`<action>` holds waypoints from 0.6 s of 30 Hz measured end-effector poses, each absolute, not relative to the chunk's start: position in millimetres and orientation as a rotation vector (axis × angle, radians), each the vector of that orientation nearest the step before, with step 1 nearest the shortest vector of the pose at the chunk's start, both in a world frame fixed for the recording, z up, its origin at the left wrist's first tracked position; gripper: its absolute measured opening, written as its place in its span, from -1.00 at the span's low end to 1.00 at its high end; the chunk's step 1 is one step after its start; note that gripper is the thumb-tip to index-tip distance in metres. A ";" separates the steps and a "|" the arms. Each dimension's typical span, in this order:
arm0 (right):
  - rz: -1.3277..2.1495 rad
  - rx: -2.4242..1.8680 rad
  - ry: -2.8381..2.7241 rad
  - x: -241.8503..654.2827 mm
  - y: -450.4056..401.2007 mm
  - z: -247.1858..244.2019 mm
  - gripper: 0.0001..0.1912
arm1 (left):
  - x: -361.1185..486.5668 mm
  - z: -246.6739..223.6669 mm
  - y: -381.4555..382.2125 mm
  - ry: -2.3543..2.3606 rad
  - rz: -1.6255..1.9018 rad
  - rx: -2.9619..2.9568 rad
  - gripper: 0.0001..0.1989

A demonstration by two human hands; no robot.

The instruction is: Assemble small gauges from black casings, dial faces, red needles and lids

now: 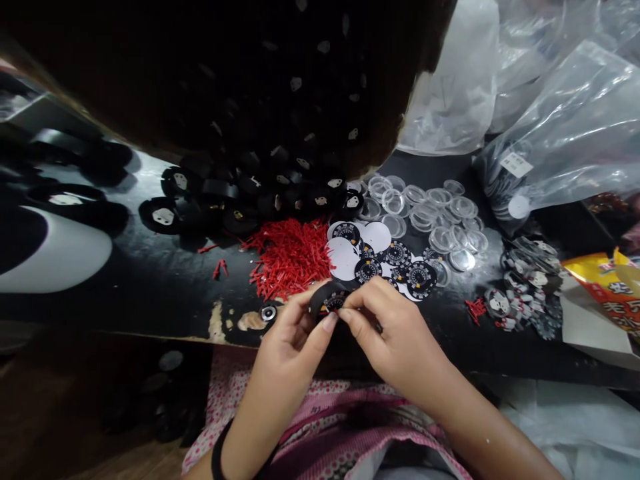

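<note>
Here the left hand (289, 347) grips a black dial housing (320, 299); whether the right hand (393, 320) pinches anything there, I cannot tell; a fingertip slip could scratch the dial (335, 301).

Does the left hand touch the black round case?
Touching. The head view shows the left hand gripping the black round case by its edge.

A black workbench (150, 307), its front edge (216, 327) chipped, spans the view, pale light glinting on its surface. Brownish floor (55, 427) lies dim at lower left
</note>
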State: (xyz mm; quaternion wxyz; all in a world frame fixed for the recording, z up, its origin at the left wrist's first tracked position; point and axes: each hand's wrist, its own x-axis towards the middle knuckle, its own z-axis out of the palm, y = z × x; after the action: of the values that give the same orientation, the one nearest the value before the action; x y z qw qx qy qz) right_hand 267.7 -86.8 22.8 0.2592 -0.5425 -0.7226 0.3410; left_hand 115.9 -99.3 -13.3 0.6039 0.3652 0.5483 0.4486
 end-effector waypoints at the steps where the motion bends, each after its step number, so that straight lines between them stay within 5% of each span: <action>1: 0.931 -1.465 -1.952 266.9 -88.2 22.9 -0.85 | 116.6 -10.6 -99.3 1.307 1.044 0.874 -0.72; 13: 0.951 -1.598 -1.937 260.7 -93.7 25.0 -0.79 | 112.4 -11.5 -101.9 1.324 1.005 0.931 -0.72; 18: 0.668 -1.432 -2.149 267.6 -85.4 22.8 -0.91 | 104.6 -23.2 -101.1 1.187 0.927 0.725 -0.56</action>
State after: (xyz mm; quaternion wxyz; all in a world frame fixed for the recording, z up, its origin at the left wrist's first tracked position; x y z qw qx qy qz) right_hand 267.6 -85.4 22.8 0.2347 -0.5219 -0.7832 0.2434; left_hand 104.6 -101.1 -23.2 0.6705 0.3219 0.5267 0.4115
